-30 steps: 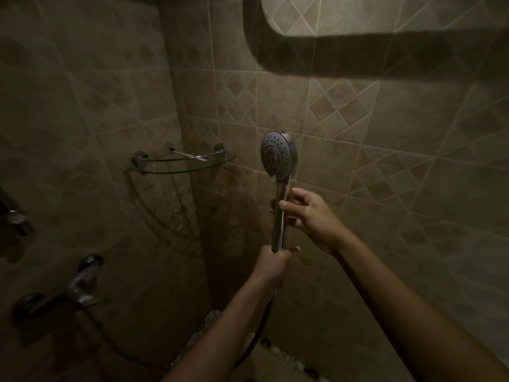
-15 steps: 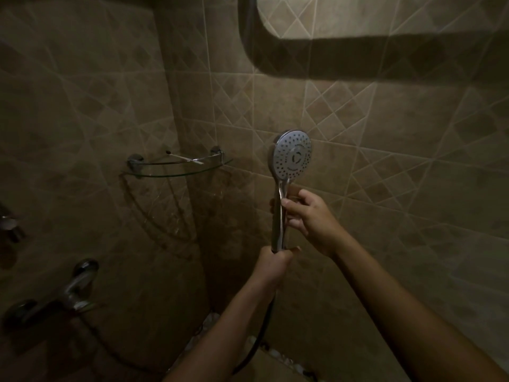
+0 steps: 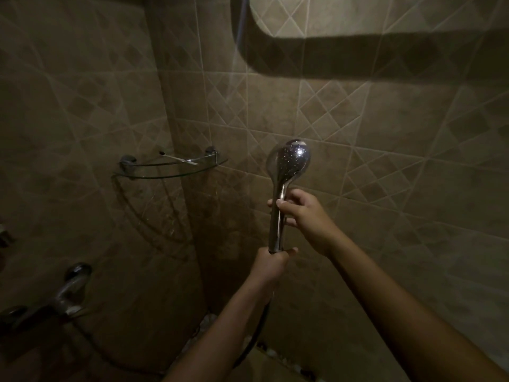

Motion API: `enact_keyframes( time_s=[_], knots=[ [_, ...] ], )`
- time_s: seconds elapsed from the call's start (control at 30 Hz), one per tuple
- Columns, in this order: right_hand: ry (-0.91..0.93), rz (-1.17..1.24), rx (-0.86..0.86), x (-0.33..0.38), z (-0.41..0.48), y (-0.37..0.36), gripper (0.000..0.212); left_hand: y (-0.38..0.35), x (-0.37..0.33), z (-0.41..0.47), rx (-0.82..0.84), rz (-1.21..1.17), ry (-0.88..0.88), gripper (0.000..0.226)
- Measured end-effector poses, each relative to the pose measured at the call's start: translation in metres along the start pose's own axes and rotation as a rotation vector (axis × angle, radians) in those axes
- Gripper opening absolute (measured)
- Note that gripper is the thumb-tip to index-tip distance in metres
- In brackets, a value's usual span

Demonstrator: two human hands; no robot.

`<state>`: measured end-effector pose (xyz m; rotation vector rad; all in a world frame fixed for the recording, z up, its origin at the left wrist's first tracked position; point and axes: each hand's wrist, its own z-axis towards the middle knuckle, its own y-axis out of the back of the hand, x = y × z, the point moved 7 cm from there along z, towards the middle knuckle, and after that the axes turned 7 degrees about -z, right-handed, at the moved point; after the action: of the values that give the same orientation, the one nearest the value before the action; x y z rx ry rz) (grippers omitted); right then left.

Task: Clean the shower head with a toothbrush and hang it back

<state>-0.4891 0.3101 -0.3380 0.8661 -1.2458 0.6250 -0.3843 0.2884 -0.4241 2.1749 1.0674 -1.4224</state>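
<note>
I see one shower head [image 3: 289,161] held upright at the centre of the frame. My left hand [image 3: 271,264] is wrapped round the bottom of its handle, and my right hand [image 3: 305,213] curls round the handle just under the head. Two hands, one hose [image 3: 254,337] dropping below the left. One toothbrush [image 3: 179,159] lies on the single glass corner shelf [image 3: 165,175], left of centre and well apart from both hands. Half a second ago the nozzle face looked at me; now I see its chrome back.
</note>
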Motion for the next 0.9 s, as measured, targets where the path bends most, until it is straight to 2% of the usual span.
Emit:
enact_keyframes(
  time_s=[0.1,0.13,0.23,0.3,0.47,0.53,0.6,0.63,0.73,0.9],
  knots=[
    [0.073,-0.128,-0.070,0.004,-0.002,0.002,0.030,0.000,0.002,0.000,0.006,0.032,0.016,0.059],
    [0.094,-0.156,-0.089,0.006,-0.002,0.003,0.032,0.000,0.003,0.000,0.012,0.040,0.009,0.065],
    [0.102,-0.161,-0.112,0.006,0.000,0.007,0.033,0.001,0.005,0.003,0.016,0.047,-0.005,0.056],
    [0.083,-0.124,-0.065,0.006,0.000,0.006,0.028,0.003,0.006,0.006,-0.001,0.046,-0.009,0.039],
    [-0.015,-0.013,0.063,0.003,-0.002,-0.003,0.020,0.004,0.011,0.006,-0.012,0.020,0.015,0.034],
    [0.007,-0.068,0.042,0.004,-0.002,-0.004,0.018,0.004,0.012,0.008,-0.009,0.010,0.025,0.041],
    [0.059,-0.181,-0.002,0.006,-0.004,-0.004,0.023,0.005,0.015,0.012,-0.027,0.012,0.029,0.069],
    [0.079,-0.219,-0.031,0.007,-0.005,-0.003,0.027,0.007,0.014,0.011,-0.035,0.013,0.028,0.075],
    [0.093,-0.229,-0.084,0.006,-0.003,0.002,0.032,0.009,0.014,0.012,-0.034,0.010,-0.007,0.071],
    [0.046,-0.116,0.046,0.006,-0.008,-0.003,0.018,0.011,0.018,0.011,-0.050,-0.006,-0.021,0.065]
  ],
)
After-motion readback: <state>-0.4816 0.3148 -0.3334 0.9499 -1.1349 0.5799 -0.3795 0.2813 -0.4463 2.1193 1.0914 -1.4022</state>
